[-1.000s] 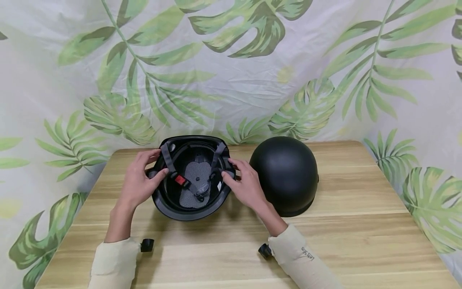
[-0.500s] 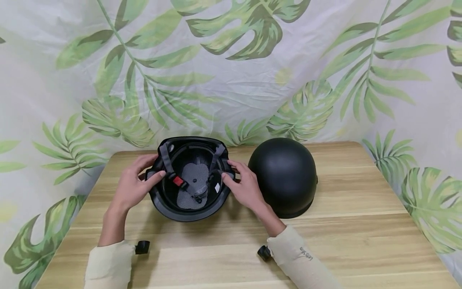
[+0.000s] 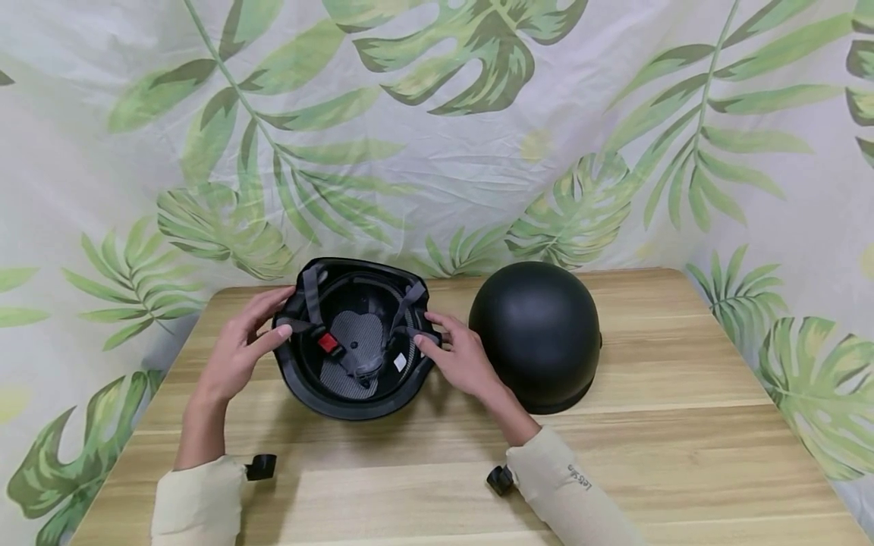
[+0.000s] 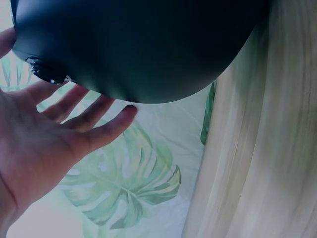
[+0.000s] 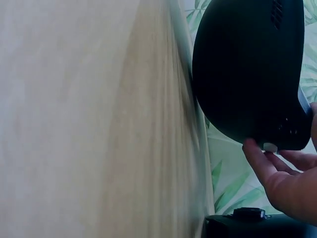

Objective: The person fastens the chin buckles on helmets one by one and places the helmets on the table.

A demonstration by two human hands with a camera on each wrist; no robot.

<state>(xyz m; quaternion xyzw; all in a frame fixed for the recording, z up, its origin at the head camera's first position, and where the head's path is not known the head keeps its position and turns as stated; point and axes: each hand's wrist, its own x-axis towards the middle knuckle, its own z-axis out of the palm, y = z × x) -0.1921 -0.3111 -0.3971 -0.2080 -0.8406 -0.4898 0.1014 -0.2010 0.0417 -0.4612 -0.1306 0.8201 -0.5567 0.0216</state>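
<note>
A black helmet point(image 3: 358, 406) lies upside down with its hollow facing up. Inside show grey straps point(image 3: 311, 292), a red buckle point(image 3: 329, 343) and a grey mesh pad point(image 3: 355, 334). My left hand point(image 3: 239, 345) grips its left side, thumb on the rim and fingers on the outer shell. On the opposite side, my right hand point(image 3: 464, 356) holds the rim between thumb and fingers. In the left wrist view, the fingers point(image 4: 111, 130) spread under the smooth shell point(image 4: 143, 54). The right wrist view shows fingertips point(image 5: 251, 148) touching the shell's edge.
A second black helmet point(image 3: 536, 334) stands dome up just right of my right hand. Both helmets are on a wooden table point(image 3: 655, 470). A leaf-patterned cloth point(image 3: 464, 167) hangs behind and beside it. Small black wrist devices point(image 3: 501, 479) stick out from both sleeves.
The upside-down helmet has turned slightly clockwise and shifted a little left. My left hand has moved left with it; the right hand has barely moved. The second helmet stays put.
</note>
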